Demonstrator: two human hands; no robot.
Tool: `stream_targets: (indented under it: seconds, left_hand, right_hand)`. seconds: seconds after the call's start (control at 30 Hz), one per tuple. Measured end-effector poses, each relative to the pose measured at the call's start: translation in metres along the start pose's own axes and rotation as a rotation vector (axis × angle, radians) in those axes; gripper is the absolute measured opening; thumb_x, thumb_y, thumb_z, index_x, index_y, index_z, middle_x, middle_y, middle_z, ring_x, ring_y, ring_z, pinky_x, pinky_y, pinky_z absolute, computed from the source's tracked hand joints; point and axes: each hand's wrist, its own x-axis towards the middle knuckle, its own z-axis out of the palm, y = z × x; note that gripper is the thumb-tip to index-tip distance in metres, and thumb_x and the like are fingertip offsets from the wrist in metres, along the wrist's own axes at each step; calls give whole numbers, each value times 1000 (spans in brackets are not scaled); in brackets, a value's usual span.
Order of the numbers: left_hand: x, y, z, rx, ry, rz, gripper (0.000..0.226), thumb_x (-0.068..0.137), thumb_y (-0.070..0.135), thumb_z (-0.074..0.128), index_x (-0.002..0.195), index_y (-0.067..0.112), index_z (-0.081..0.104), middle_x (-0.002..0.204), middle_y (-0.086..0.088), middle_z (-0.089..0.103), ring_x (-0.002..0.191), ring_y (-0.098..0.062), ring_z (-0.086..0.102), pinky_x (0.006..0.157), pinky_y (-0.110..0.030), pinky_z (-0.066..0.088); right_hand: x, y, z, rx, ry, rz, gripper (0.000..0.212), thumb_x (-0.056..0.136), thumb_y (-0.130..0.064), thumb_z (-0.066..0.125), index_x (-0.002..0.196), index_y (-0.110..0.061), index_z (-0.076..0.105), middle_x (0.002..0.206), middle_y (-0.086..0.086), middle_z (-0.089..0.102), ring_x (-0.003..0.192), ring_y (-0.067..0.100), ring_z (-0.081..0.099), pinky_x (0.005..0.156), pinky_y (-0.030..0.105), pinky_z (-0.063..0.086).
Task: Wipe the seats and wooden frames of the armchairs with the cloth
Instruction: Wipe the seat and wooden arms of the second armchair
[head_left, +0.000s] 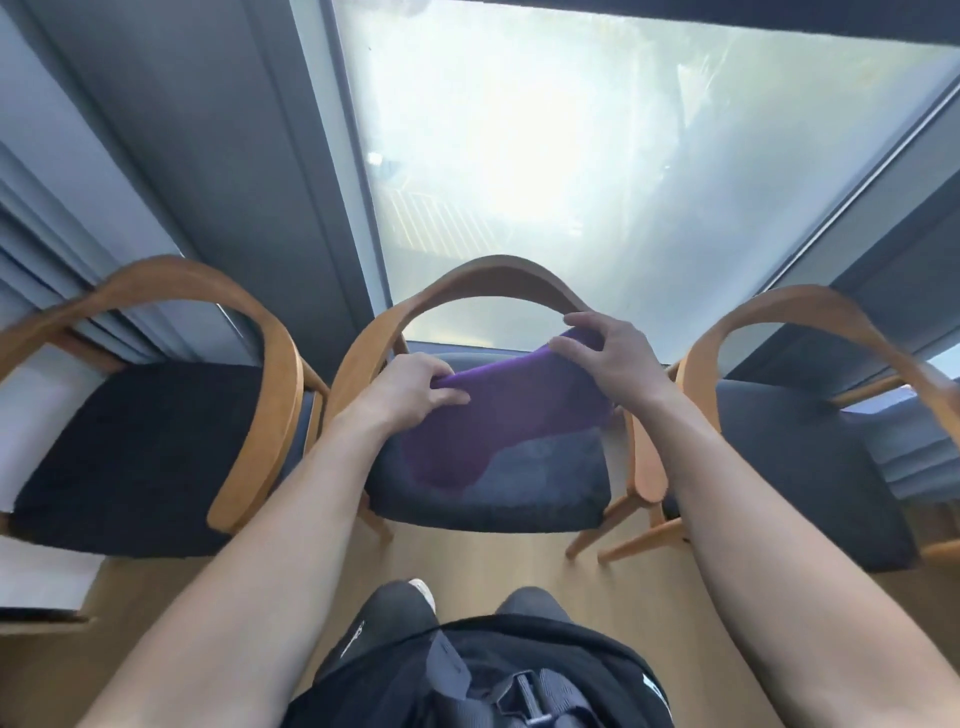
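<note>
Straight ahead: the person stands facing the middle armchair (488, 275), one of three in a row before a big bright window (571, 156).
Cloth: a purple cloth (498, 410) is stretched between both hands over the middle chair. Its upper edge runs slantwise, higher on the right, and its lower part drapes onto the dark seat (545, 467).
Left hand: the left hand (410, 389) has its fingers curled, with the thumb pinching the cloth's left end above the seat's left side.
Right hand: the right hand (618, 358) grips the cloth's right end, fingers bent over the top of it. It is just beside the right bend of the curved wooden frame (415, 306); I cannot tell whether it touches the wood.
Left armchair: the left armchair (280, 374) has the same curved wooden frame and a darker, nearly black seat, and stands near the middle chair.
Right armchair: the right armchair (810, 306) has a grey seat, and its front leg stands close to the middle chair's leg.
Floor: light wooden floor (493, 561) shows between the chairs and the person's dark trousers.
Far left: a grey pleated curtain (52, 234) hangs behind the left armchair.
</note>
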Motion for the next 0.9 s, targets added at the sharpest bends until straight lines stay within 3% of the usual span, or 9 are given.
stream_targets:
  seconds: [0.1, 0.23, 0.33, 0.4, 0.47, 0.53, 0.7, 0.8, 0.9]
  left_hand:
    - [-2, 5, 13, 126, 106, 38, 20, 94, 43, 61, 103, 27, 70, 107, 3, 55, 100, -18, 53, 91, -41, 49]
    - [-3, 8, 17, 3, 123, 2, 14, 99, 48, 50, 98, 36, 58, 100, 4, 65, 93, -20, 61, 85, -48, 54]
    - [1, 9, 15, -32, 179, 27, 13, 100, 43, 51, 99, 31, 55, 98, -3, 66, 90, -22, 62, 83, -48, 54]
    - [4, 9, 13, -68, 212, 55, 8, 100, 41, 53, 104, 35, 55, 102, -3, 65, 95, -22, 61, 86, -47, 53]
    - [8, 5, 11, -109, 229, 69, 8, 99, 41, 55, 106, 37, 57, 103, 0, 65, 97, -21, 60, 88, -45, 52]
    - [14, -1, 9, -120, 223, 55, 10, 97, 42, 59, 104, 35, 60, 101, 2, 66, 96, -19, 60, 87, -45, 53]
    - [40, -22, 8, -113, 55, -10, 12, 90, 39, 70, 99, 32, 66, 94, 9, 67, 89, -14, 64, 81, -40, 58]
    - [64, -31, 7, -70, -75, -46, 15, 89, 33, 72, 104, 30, 68, 95, 7, 68, 88, -14, 65, 81, -39, 60]
    - [87, -34, 10, -11, -75, -53, 14, 97, 31, 63, 110, 27, 62, 99, 4, 67, 86, -12, 64, 80, -37, 60]
  right_hand:
    - [-7, 3, -3, -137, -125, -84, 69, 77, -40, 83, 139, -24, 55, 120, -3, 51, 111, 12, 46, 96, 22, 35]
    - [-6, 17, -3, -284, -51, -153, 30, 82, -31, 80, 109, -18, 74, 110, 4, 49, 113, 25, 46, 92, 30, 39]
    - [-1, 24, -4, -212, -63, -126, 20, 82, -35, 81, 93, -19, 76, 140, 10, 41, 135, 29, 31, 112, 42, 34]
    - [2, 24, -4, -153, -110, -141, 18, 84, -33, 79, 92, -18, 73, 149, 7, 42, 140, 24, 34, 110, 29, 32]
    - [6, 22, -3, -136, -121, -136, 19, 89, -32, 75, 96, -14, 69, 122, 4, 63, 115, 21, 56, 81, 11, 38]
    - [10, 22, 0, -93, -111, -102, 17, 92, -32, 71, 100, -18, 66, 92, -4, 64, 87, 16, 60, 58, 10, 37]
    - [31, 22, 22, -123, -55, -28, 18, 92, -36, 70, 104, -24, 68, 93, -3, 65, 85, 16, 58, 68, 29, 43]
    - [47, 18, 37, -187, -28, 42, 20, 93, -36, 68, 104, -19, 66, 86, -5, 58, 82, 18, 56, 73, 30, 42]
    - [57, 12, 55, -270, -50, 97, 17, 97, -32, 61, 98, -17, 54, 85, 0, 56, 80, 24, 57, 70, 32, 43]
